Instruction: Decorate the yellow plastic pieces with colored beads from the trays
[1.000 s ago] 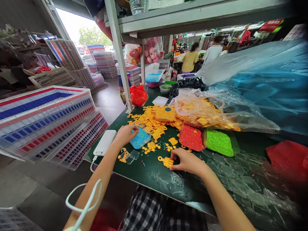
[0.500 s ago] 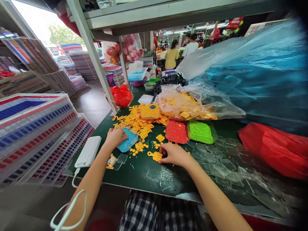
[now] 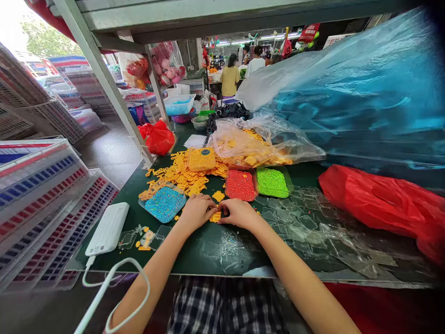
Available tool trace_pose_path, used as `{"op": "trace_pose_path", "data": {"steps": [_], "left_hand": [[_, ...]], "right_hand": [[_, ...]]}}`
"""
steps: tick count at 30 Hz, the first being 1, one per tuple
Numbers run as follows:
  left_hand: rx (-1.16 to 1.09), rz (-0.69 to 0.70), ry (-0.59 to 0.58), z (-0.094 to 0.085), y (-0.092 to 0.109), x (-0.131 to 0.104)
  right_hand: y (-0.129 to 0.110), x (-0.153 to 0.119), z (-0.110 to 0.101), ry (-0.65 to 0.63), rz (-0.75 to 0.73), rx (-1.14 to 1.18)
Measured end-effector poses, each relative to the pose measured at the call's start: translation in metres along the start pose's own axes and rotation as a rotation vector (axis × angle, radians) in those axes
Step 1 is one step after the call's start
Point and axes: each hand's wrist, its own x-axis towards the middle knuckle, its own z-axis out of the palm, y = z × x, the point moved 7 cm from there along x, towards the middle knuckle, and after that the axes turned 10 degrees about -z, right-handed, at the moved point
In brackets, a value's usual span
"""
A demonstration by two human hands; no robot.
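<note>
My left hand (image 3: 197, 211) and my right hand (image 3: 238, 213) meet at the middle of the green table. Between their fingertips lies a small yellow plastic piece (image 3: 215, 216). The right hand pinches its edge; the left fingers are closed at its other side, and whatever they grip is too small to name. A tray of blue beads (image 3: 165, 203) is left of my left hand. Beyond the hands stand trays of red beads (image 3: 240, 184) and green beads (image 3: 272, 182). A heap of yellow pieces (image 3: 184, 174) spreads behind, with a yellow bead tray (image 3: 202, 158) on it.
A white power bank (image 3: 108, 227) with a cable lies at the left edge. Clear plastic pieces (image 3: 306, 218) and a red bag (image 3: 375, 204) cover the right side. A metal post (image 3: 104, 83) rises at the left. Crates (image 3: 41, 199) stand beside the table. People are farther back.
My left hand has moved from the blue bead tray to the right, meeting my right hand at the yellow piece. The camera view has shifted.
</note>
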Motion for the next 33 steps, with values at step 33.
{"op": "trace_pose_path", "data": {"steps": [33], "left_hand": [[-0.328, -0.006, 0.034, 0.005, -0.013, -0.004]], "right_hand": [[0.016, -0.010, -0.018, 0.054, 0.128, 0.021]]}}
